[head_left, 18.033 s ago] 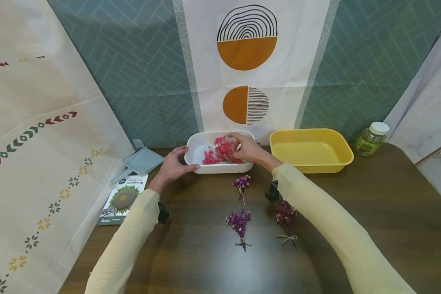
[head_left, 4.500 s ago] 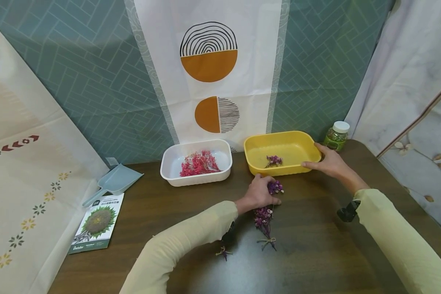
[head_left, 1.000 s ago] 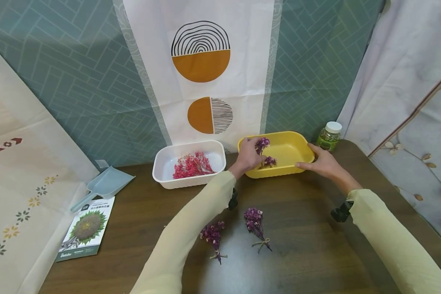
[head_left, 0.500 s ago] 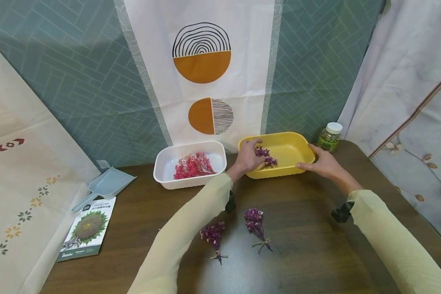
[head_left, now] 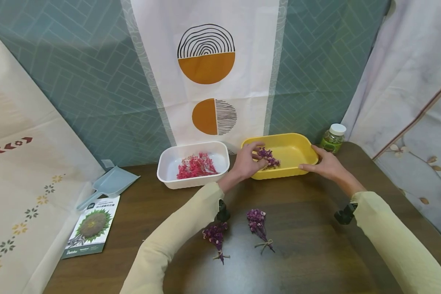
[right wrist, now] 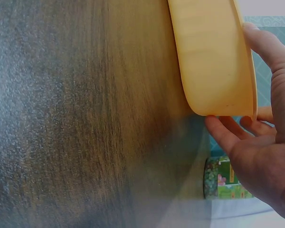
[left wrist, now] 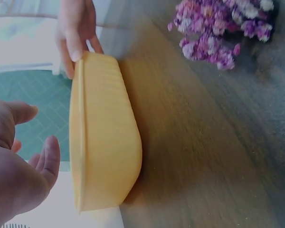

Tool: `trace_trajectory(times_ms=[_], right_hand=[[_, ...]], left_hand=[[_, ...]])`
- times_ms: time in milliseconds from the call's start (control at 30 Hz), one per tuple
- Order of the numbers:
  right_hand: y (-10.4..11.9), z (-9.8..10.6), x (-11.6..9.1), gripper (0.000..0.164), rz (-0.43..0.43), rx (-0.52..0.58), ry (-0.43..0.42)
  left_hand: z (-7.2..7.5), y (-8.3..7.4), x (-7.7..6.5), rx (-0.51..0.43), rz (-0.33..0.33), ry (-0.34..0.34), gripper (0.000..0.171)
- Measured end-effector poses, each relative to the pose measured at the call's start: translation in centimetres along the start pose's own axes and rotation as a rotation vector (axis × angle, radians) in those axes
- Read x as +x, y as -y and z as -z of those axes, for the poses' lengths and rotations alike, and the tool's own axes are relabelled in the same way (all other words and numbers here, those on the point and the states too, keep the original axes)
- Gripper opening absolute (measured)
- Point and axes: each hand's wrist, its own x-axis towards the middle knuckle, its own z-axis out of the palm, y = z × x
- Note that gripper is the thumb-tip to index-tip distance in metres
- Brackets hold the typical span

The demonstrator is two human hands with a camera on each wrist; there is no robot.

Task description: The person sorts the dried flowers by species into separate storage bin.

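Observation:
My left hand (head_left: pixel 247 162) hovers at the left end of a yellow plastic basin (head_left: pixel 292 153), fingers spread and holding nothing. Beside its fingertips, small bunches of purple dried flowers (head_left: pixel 269 159) lie inside the basin, partly overlapping. In the left wrist view, that hand (left wrist: pixel 19 173) stands apart from the basin wall. My right hand (head_left: pixel 326 164) grips the basin's right end, thumb at the front rim and fingers around the end (right wrist: pixel 270 90). Two more purple bunches tied with twine lie on the table, one in the middle (head_left: pixel 257 223) and one further left (head_left: pixel 215 237), partly near the left sleeve.
A white basin (head_left: pixel 161 173) holding pink-red dried flowers (head_left: pixel 195 166) stands left of the yellow one. A white-lidded jar (head_left: pixel 332 139) is behind the right hand. At the left lie a light blue dustpan (head_left: pixel 114 181) and a sunflower seed packet (head_left: pixel 92 226). Cloth hangs behind.
My left hand carried a purple bunch from the table into the yellow basin, lowered it and let go, then drew back slightly. The right hand keeps its hold on the basin.

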Motion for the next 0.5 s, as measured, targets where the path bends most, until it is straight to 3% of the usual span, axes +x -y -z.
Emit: trace_trajectory(times_ms=[167,367,500], right_hand=[[0.0,0.0,0.0,0.112,0.007,0.009,-0.002],[-0.1,0.0,0.1,0.110,0.017,0.013,-0.003],[-0.2,0.0,0.1,0.110,0.025,0.011,0.000]], left_hand=[[0.9,-0.3,-1.2,-0.063,-0.024,-0.001,0.057],[1.8,-0.5,-3.5,-0.134,0.014,0.018,0.063],[2.0,-0.6,-5.0,-0.130,0.007,0.018,0.065]])
